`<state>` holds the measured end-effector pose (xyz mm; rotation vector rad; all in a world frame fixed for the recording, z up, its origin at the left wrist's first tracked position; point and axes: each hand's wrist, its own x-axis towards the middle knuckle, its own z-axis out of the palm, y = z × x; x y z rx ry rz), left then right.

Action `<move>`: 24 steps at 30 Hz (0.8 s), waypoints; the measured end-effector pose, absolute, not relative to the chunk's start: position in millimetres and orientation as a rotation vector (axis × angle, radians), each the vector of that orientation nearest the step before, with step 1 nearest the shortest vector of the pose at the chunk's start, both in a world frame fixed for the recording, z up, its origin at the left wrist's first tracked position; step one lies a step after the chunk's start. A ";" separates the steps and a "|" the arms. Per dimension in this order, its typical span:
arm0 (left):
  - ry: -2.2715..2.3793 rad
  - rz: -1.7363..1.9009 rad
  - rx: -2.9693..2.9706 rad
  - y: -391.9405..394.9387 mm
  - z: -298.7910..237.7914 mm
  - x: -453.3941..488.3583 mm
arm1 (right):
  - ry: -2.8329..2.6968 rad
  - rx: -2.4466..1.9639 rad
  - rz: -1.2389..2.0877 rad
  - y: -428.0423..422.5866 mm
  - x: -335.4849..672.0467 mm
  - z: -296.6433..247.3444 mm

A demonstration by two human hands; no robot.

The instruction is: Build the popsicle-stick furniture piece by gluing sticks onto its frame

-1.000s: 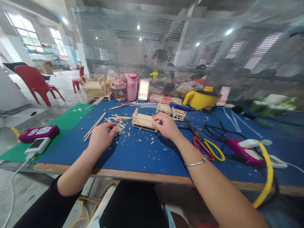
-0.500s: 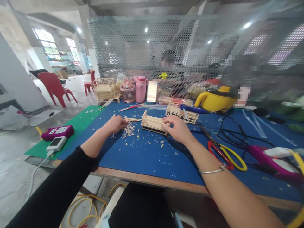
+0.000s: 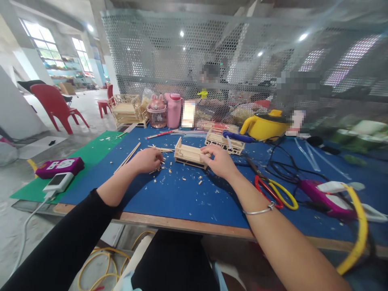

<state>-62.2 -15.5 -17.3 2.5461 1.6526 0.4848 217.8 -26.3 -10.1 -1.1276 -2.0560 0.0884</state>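
Observation:
My right hand (image 3: 220,161) grips the right end of a small wooden model bench (image 3: 190,154), made of thin sticks, which rests on the blue mat. An upright post stands at the bench's left end. To its left, my left hand (image 3: 149,159) is lowered onto the loose stick pieces (image 3: 157,169), its fingers curled in and pointing down. What those fingers hold, if anything, is hidden. Longer thin sticks (image 3: 129,157) lie beside the left wrist, and others lie behind that hand. A second stick model (image 3: 222,141) sits behind my right hand.
Red-and-yellow-handled scissors (image 3: 273,192) and a purple device (image 3: 327,198) with cables lie at right. A blue-handled tool (image 3: 238,136) rests across the second model. Behind stand a yellow pot (image 3: 268,126), pink bottle (image 3: 173,113) and larger stick model (image 3: 129,111). The table's wooden edge (image 3: 182,228) runs in front.
My left hand has come over the pile of short stick pieces and now covers most of it. My right hand stays on the bench. The whole view has shifted slightly.

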 end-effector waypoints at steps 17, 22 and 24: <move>1.501 0.401 2.756 -16.6 -21.9 -65.8 | -2.064 -1.141 0.103 -26.5 218.1 -9.3; 1.665 0.450 2.739 -19.5 -21.4 -55.3 | -2.058 -1.160 0.114 -27.5 218.7 -9.4; 1.761 0.696 2.636 -21.0 -18.1 -55.3 | -2.063 -1.159 0.117 -27.7 218.7 -9.3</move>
